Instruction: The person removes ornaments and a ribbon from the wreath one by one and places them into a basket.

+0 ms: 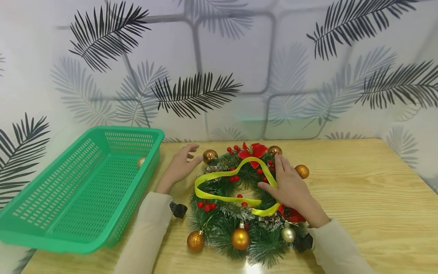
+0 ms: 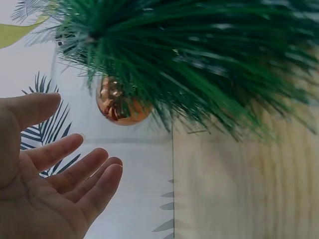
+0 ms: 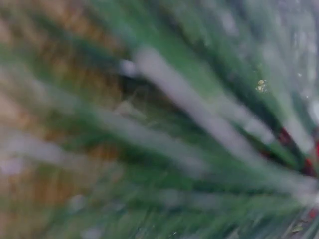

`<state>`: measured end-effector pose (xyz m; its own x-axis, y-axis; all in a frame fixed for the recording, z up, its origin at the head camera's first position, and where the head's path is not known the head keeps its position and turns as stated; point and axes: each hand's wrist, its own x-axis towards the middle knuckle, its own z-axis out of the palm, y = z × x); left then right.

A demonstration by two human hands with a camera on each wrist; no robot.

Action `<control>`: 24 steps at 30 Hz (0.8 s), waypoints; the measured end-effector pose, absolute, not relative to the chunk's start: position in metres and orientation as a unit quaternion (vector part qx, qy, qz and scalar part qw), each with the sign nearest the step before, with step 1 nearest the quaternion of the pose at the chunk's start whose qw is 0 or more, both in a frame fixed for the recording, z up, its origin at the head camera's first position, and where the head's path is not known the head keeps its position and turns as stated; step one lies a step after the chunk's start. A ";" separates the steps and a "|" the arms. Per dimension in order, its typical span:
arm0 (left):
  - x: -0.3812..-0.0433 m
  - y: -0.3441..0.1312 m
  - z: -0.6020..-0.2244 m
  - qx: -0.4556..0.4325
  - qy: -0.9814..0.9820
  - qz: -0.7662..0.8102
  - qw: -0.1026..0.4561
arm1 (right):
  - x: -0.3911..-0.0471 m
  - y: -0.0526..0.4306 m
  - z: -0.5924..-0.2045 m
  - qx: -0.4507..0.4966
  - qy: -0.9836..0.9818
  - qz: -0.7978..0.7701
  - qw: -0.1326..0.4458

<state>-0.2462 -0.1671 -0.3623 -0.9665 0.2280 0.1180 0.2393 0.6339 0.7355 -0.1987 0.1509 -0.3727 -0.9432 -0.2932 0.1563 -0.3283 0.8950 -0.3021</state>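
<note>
A green Christmas wreath (image 1: 219, 228) with red berries, red flowers and gold baubles lies on the table. Across its top runs a loose yellow ribbon (image 1: 219, 198), bent into a wavy loop. My right hand (image 1: 292, 186) rests over the wreath's right side, fingers extended, its thumb by the ribbon. To the left of the wreath my left hand (image 1: 181, 167) is held with relaxed fingers and nothing in them, close to a shiny copper bauble (image 1: 210, 156). That bauble also shows past the needles in the left wrist view. Blurred needles fill the right wrist view.
A green plastic basket (image 1: 119, 213) stands on the left of the wooden table (image 1: 369, 190), with one pale gold bauble (image 1: 140, 162) inside by its right wall. Behind the table is a wall (image 1: 232, 53) with a leaf pattern.
</note>
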 end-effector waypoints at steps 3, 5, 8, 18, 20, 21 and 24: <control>-0.248 -0.167 -0.365 -0.124 -0.905 -0.406 0.000 | -0.203 0.152 -0.373 0.172 -0.969 0.169 0.045; -0.249 -0.166 -0.366 -0.123 -0.904 -0.409 -0.005 | -0.207 0.153 -0.373 0.179 -0.968 0.173 0.037; -0.250 -0.163 -0.368 -0.125 -0.903 -0.411 -0.006 | -0.214 0.155 -0.373 0.189 -0.966 0.173 0.021; -0.251 -0.159 -0.370 -0.135 -0.902 -0.409 -0.008 | -0.199 0.158 -0.349 0.181 -0.966 0.180 0.039; -0.251 -0.159 -0.371 -0.137 -0.901 -0.412 -0.009 | -0.188 0.153 -0.343 0.168 -0.967 0.185 0.046; -0.250 -0.159 -0.371 -0.138 -0.900 -0.413 -0.009 | -0.182 0.151 -0.341 0.161 -0.968 0.188 0.046; -0.250 -0.157 -0.370 -0.143 -0.897 -0.418 -0.015 | -0.165 0.141 -0.339 0.133 -0.971 0.195 0.043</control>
